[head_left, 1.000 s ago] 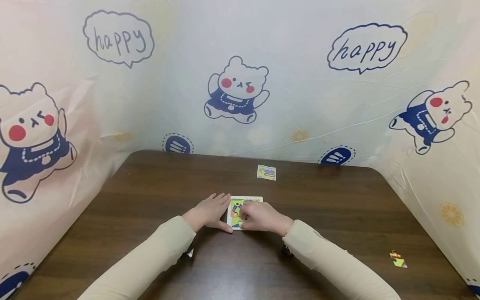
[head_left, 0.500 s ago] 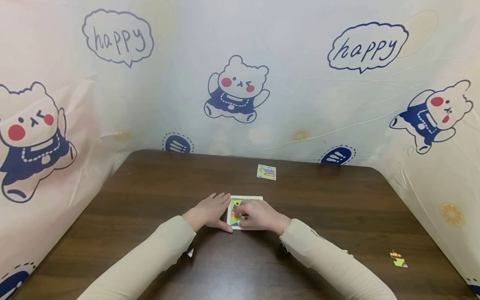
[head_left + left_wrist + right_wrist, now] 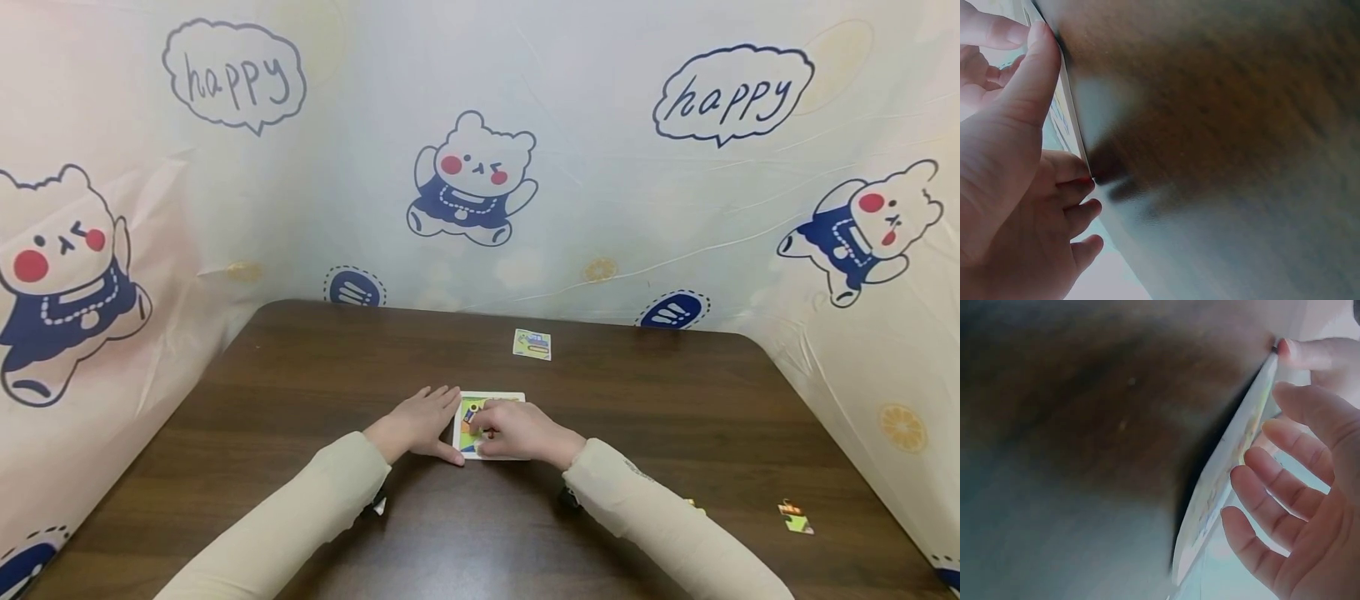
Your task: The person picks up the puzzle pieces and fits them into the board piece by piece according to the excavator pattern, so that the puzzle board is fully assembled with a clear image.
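Note:
A small jigsaw board with a white frame (image 3: 491, 395) and a green, colourful picture lies flat at the middle of the table. My left hand (image 3: 417, 423) rests along its left edge, fingers straight, thumb at the near left corner. Over the right part of the board is my right hand (image 3: 517, 432), its bent fingertips down on the picture. In the right wrist view those fingers (image 3: 1269, 500) are loosely bent and apart above the white board (image 3: 1225, 469), with nothing visibly pinched. The right hand hides much of the picture.
A small printed picture card (image 3: 532, 344) lies beyond the board. To the right is a loose jigsaw piece (image 3: 795, 517); another piece (image 3: 695, 505) is mostly hidden by the right sleeve. A whitish scrap (image 3: 380, 506) shows beside the left forearm. Patterned cloth hangs behind the brown table (image 3: 315, 358).
The right fingers have shifted slightly left over the picture, and the right sleeve has uncovered part of a loose piece. My left hand stays in place.

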Available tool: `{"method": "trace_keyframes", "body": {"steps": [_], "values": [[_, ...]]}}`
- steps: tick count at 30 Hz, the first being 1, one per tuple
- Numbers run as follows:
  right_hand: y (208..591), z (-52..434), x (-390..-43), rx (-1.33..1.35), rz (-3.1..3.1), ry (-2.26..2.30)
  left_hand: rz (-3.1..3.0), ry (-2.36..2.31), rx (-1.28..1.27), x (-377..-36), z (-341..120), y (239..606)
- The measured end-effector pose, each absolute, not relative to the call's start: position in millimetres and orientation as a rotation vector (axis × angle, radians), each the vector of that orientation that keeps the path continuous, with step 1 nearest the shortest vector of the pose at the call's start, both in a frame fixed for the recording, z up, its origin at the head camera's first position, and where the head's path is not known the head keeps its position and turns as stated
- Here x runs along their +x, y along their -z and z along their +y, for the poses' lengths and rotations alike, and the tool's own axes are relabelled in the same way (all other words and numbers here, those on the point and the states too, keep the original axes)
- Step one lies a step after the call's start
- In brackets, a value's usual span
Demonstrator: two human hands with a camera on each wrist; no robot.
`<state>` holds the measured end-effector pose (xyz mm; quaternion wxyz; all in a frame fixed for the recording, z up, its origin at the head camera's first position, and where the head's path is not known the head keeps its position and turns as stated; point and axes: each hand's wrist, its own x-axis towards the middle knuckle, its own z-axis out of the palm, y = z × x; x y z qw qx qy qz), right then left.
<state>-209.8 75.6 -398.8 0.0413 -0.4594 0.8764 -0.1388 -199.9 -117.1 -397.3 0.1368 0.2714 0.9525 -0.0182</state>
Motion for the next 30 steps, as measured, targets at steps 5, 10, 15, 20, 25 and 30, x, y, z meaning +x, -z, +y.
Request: {"method": "trace_keyframes", "body": {"steps": [5, 10, 15, 20, 25, 30], "values": [[394.0, 88.0, -208.5, -1.343, 2.702, 0.459, 2.755, 0.055, 0.774, -200.0, -116.9, 397.8], [384.5, 106.0, -204.5, -1.258, 2.723, 0.519, 2.753, 0.073, 0.759, -199.1, -116.5, 397.9], [380.7, 126.9, -202.3, -1.164, 2.744, 0.599, 2.748, 0.093, 0.745, -198.1, -115.4, 398.3], [376.0, 146.0, -198.8, -1.084, 2.778, 0.639, 2.751, 0.093, 0.738, -198.0, -114.6, 398.9], [370.4, 163.9, -192.6, -1.053, 2.805, 0.671, 2.750, 0.088, 0.746, -198.4, -115.0, 398.0], [369.1, 182.7, -187.5, -1.022, 2.822, 0.712, 2.755, 0.082, 0.749, -198.8, -115.2, 398.0]]}}
